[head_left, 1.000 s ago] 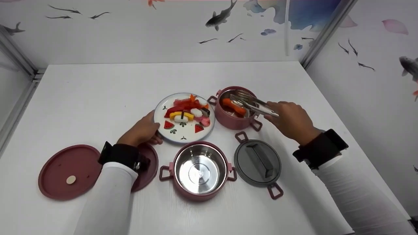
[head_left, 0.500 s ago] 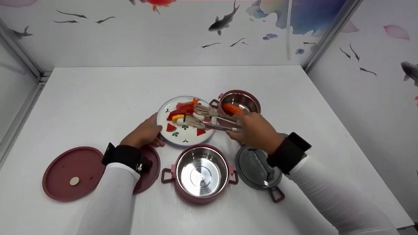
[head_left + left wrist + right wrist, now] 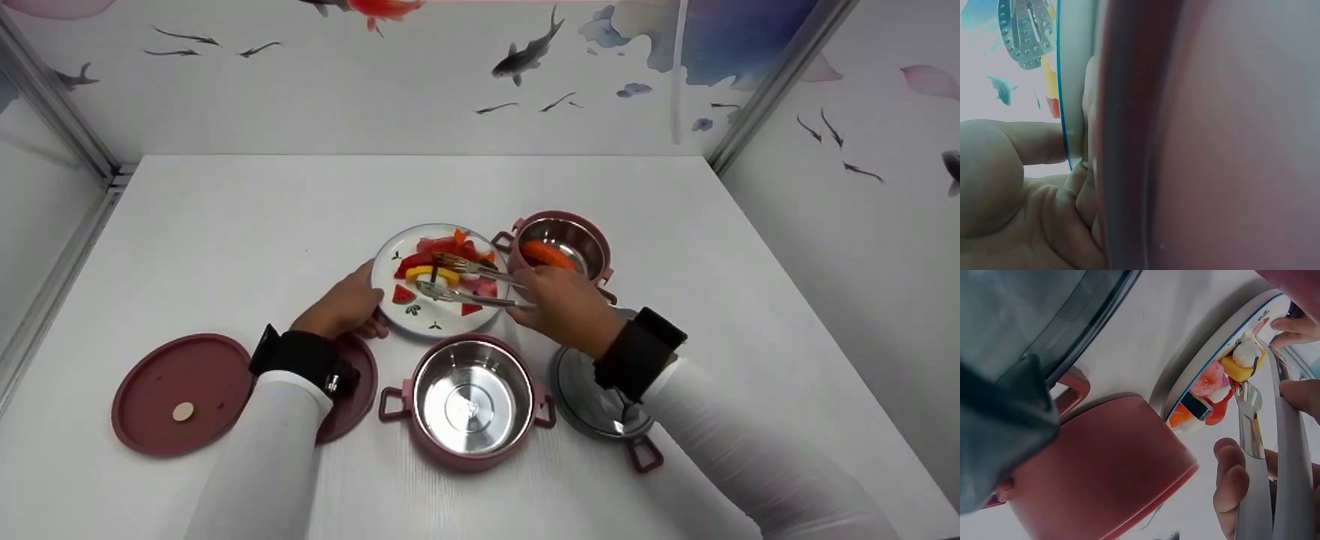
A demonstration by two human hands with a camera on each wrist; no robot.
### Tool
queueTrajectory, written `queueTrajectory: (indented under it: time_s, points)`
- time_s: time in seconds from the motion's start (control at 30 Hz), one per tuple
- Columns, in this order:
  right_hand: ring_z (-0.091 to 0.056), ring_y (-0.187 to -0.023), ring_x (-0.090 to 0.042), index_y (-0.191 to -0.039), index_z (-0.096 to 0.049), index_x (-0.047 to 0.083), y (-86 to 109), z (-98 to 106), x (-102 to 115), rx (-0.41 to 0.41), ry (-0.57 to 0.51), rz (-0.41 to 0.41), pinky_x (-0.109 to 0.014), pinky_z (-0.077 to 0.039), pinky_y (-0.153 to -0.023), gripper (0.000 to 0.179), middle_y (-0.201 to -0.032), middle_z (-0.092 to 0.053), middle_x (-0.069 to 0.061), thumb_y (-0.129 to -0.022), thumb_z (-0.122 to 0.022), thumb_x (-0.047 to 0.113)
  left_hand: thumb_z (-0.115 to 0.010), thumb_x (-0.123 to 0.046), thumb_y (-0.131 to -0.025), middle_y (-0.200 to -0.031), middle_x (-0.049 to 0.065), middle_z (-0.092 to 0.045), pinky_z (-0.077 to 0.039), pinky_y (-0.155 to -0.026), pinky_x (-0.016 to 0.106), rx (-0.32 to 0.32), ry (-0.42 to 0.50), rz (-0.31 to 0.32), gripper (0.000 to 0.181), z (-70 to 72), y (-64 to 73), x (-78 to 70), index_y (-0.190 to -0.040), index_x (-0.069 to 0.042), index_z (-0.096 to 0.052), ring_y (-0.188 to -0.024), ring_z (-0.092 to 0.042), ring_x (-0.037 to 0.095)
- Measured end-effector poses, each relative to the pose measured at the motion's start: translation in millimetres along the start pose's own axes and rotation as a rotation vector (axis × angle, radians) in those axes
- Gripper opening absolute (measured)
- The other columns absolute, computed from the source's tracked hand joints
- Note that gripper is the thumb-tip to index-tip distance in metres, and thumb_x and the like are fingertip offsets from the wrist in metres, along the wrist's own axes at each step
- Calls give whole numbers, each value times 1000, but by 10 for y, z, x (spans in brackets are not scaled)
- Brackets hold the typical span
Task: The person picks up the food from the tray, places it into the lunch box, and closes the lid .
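White table [image 3: 247, 217], two pots [image 3: 465, 460], grey lid [image 3: 583, 397], maroon discs [image 3: 154, 401]

Soft, even light brightens the white table [image 3: 255, 217], glinting off the steel-lined pot [image 3: 471, 411] at lower centre. From the left wrist, the upper left washes out and a reddish surface [image 3: 1235, 135] blurs across the right; from the right wrist, the plate [image 3: 1204, 360] throws soft shadow, the grey lid [image 3: 999, 439] blurring at left.

Over the glossy, ceramic-looking plate [image 3: 386, 277] are shiny metal tongs [image 3: 480, 299], in front of it a matt, plastic-looking pot [image 3: 469, 461] with mirror-bright metal inside, and beneath it a smooth bench [image 3: 262, 225].
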State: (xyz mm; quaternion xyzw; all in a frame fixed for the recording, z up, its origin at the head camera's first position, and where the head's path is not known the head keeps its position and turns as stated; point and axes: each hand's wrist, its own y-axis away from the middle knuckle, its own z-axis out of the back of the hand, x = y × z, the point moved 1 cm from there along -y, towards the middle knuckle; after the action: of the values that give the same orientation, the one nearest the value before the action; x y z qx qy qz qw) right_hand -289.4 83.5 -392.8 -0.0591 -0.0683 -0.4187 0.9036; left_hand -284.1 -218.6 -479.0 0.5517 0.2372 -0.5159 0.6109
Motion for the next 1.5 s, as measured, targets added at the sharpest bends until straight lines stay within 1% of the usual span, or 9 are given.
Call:
queueTrajectory:
  time_s: [0.13,0.3,0.63,0.8,0.93,1.13,1.3,1.4,1.5]
  points:
    - [-64,-77,-20,-115,-69,7,18,-21,12,9,14,8,-35,-59,-71,35,-89,-70,-6,-88,-77,27,-30,-11,-104,-72,12,-62,-55,-50,28,4,-4,4,60,-9,-2,14,-160,-20,-11,-56,-67,17]
    - [-66,-79,-21,-113,-70,7,40,-37,19,24,22,24,-36,-60,-74,32,-93,-72,-7,-91,-75,29,-31,-12,-104,-76,13,-62,-55,-52,27,8,-16,8,62,1,14,46,-161,-19,-9,-58,-68,17]
    - [-66,-81,-20,-116,-71,8,120,-29,8,29,-10,2,-37,-60,-77,31,-99,-74,-6,-90,-75,26,-29,-13,-106,-78,14,-64,-55,-52,26,19,-18,14,59,16,11,41,-161,-20,-8,-58,-68,16]
    - [-68,-83,-20,-118,-71,9,211,63,-27,-13,-16,0,-38,-60,-78,33,-100,-74,-6,-90,-76,27,-30,-14,-106,-81,15,-64,-55,-53,26,19,-15,-1,59,20,15,1,-161,-22,-10,-60,-69,17]
    - [-69,-81,-19,-121,-69,10,345,168,-83,-47,-16,-17,-36,-60,-74,37,-98,-74,-5,-90,-76,28,-30,-14,-106,-80,13,-64,-55,-52,27,22,-23,6,60,13,9,-9,-161,-22,-8,-59,-69,17]
    - [-72,-80,-20,-118,-70,5,616,381,-269,-210,-30,-24,-35,-60,-67,35,-97,-76,-10,-87,-78,19,-30,-14,-106,-77,12,-64,-55,-52,26,19,-15,-15,60,10,3,-9,-161,-21,-9,-59,-68,16]
    - [-65,-67,-18,-111,-71,0,802,467,-528,-314,23,-38,-32,-52,-57,28,-89,-74,-13,-88,-78,15,-29,-13,-107,-78,13,-64,-55,-53,26,33,-4,3,60,20,19,-1,-161,-20,-7,-59,-69,16]
    - [-60,-62,-18,-104,-71,-1,848,470,-672,-325,57,-55,-32,-47,-55,23,-83,-73,-13,-87,-78,13,-29,-13,-106,-79,14,-63,-55,-53,26,25,-5,0,60,28,21,-2,-161,-20,-8,-60,-69,17]
    - [-58,-61,-18,-99,-71,0,872,447,-765,-293,68,-81,-32,-46,-55,18,-81,-72,-13,-87,-78,11,-30,-13,-107,-79,14,-64,-55,-53,26,28,-5,3,59,23,20,6,-161,-20,-8,-60,-69,17]
